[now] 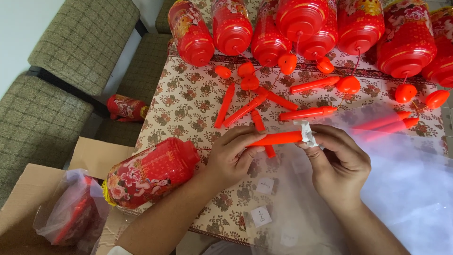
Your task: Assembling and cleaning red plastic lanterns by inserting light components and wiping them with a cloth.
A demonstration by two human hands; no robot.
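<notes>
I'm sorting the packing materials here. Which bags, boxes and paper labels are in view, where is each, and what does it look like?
Cardboard box: lower left beside the table, brown, flaps open.
Plastic bag: in the box, clear, crumpled, holding red sticks.
Clear plastic sheet: lower right on the table, translucent, over red sticks.
Paper labels: small white slips near the table's front edge, handwritten.
White wrap: crumpled on the orange stick, pinched by the right hand; the left hand holds the stick.

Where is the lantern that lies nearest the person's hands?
The lantern lies on its side at the table's left edge, just left of the left hand, above the cardboard box.
</notes>
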